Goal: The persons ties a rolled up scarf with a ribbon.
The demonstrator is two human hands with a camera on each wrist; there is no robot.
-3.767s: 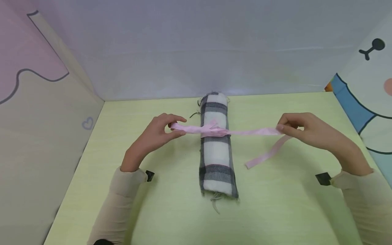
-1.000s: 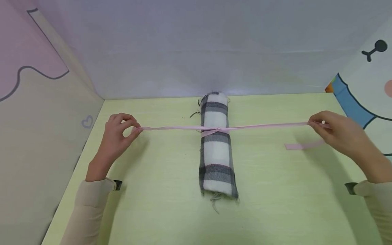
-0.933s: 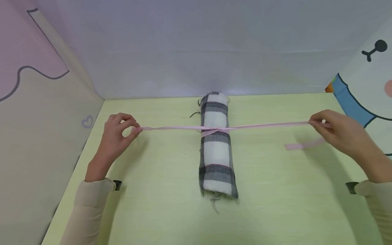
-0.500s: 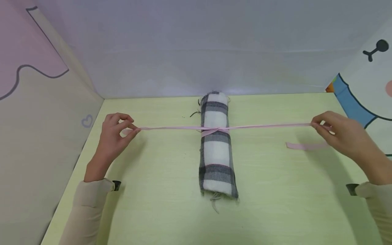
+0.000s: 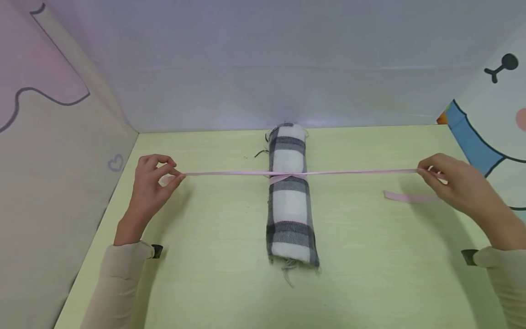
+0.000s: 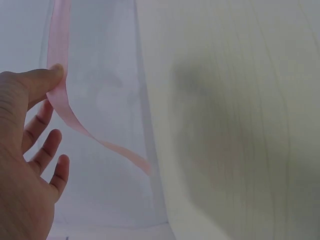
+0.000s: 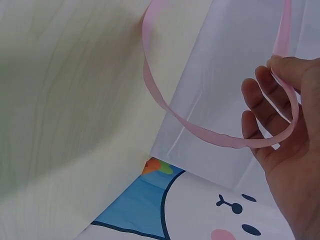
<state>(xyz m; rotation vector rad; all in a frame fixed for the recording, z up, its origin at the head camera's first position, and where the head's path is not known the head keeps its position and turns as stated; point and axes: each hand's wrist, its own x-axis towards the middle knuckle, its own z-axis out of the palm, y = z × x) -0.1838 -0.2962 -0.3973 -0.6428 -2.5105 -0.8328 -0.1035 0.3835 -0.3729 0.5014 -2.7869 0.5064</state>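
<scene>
A rolled black-and-white checked cloth (image 5: 289, 205) with frayed ends lies lengthwise on the table. Around its middle goes a pink ribbon (image 5: 361, 172), crossed on top and stretched taut to both sides. My left hand (image 5: 149, 187) pinches one length between thumb and forefinger; in the left wrist view the ribbon's tail (image 6: 75, 122) hangs below the fingertips. On the other side my right hand (image 5: 458, 183) pinches the other length. Its longer tail (image 7: 200, 132) loops across the palm in the right wrist view, and its end lies near the table at right in the head view.
The pale yellow-green table (image 5: 230, 292) meets a whitish back sheet (image 5: 287, 68). A printed sheet with a heart (image 5: 116, 162) stands at the left, another with a cartoon face (image 5: 501, 68) at the right. A dark loose thread (image 5: 260, 153) sits beside the roll.
Since the earliest frame both hands have moved far apart, drawing the ribbon straight and its crossing flat on the roll. Over the last second they have shifted only slightly; the roll stays put.
</scene>
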